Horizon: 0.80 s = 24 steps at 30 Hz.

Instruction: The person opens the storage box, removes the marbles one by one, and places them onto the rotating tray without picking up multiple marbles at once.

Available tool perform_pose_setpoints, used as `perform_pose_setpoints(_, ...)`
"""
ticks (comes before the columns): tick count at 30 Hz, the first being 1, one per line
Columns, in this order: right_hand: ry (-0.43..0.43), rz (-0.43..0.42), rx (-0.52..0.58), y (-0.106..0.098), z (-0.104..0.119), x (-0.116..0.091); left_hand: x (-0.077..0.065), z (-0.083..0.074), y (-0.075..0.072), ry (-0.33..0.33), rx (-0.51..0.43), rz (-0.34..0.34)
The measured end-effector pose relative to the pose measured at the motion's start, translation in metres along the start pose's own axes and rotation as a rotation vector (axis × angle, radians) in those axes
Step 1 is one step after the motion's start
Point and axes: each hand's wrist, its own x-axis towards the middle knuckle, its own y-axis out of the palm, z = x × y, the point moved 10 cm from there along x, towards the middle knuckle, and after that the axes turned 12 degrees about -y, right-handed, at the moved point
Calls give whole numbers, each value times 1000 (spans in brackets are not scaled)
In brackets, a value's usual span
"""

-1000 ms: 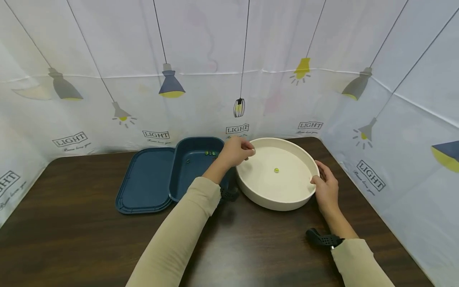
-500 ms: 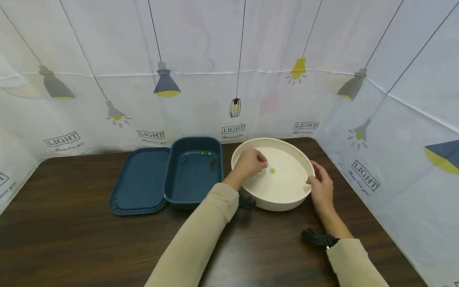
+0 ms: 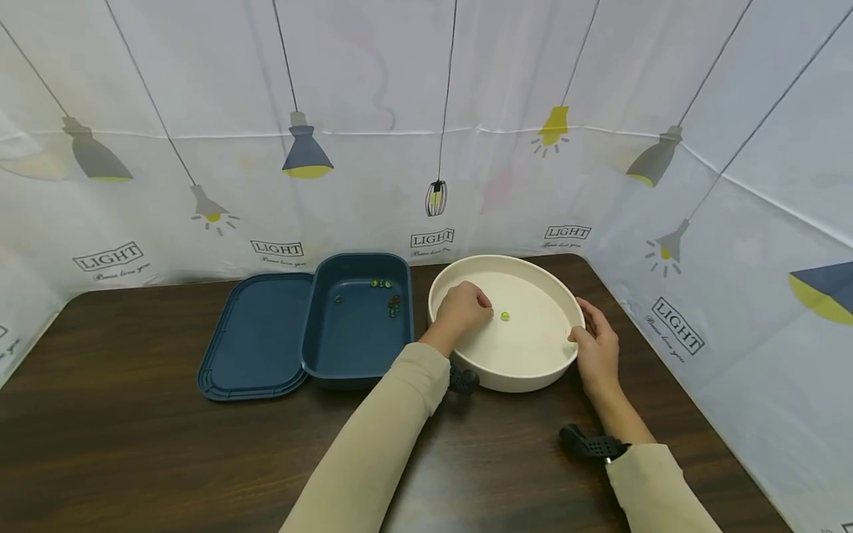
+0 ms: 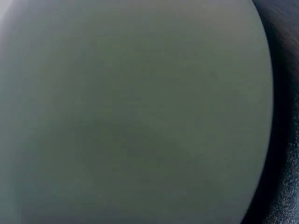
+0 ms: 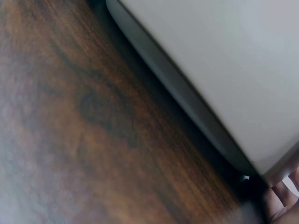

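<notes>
A round cream bowl with a low wall stands right of centre in the head view. My left hand reaches over its left rim, fingertips pinched together low inside. What looks like a marble barely shows at those fingertips, mostly hidden by them. Just right of them a yellow-green marble lies on the bowl's floor. My right hand grips the right rim, thumb over the edge and fingers along the outer wall. The bowl's outer wall fills the left wrist view. Fingers show at the lower right of the right wrist view.
A deep blue box stands left of the bowl with several marbles inside, some green, some brownish. Its flat blue lid lies to its left. Behind the dark wooden table hangs a lamp-print curtain.
My left hand has moved right from beside the blue box, over the bowl's left rim and down inside it. My right hand keeps its grip on the rim. The view has shifted slightly.
</notes>
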Motion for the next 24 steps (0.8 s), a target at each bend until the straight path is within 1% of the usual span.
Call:
perform_pose_setpoints(8, -3, 1, -3, 0, 2, 0, 0, 0, 1, 11, 7, 4)
perform_pose_setpoints(13, -3, 1, -13, 2, 1, 0, 0, 2, 0, -16, 18, 17)
perform_pose_setpoints(16, -4, 7, -16, 4, 0, -1, -1, 3, -3, -31, 42, 17)
perform_pose_setpoints(18, -6, 7, -12, 4, 0, 0, -2, 1, -8, -16, 61, 16)
perform_pose_setpoints(20, -9, 3, -13, 3, -1, 1, -4, -4, -16, 10, 79, 7)
perform_pose_setpoints(24, -16, -7, -10, -1, 0, 2, -11, -14, -41, 43, 71, -8)
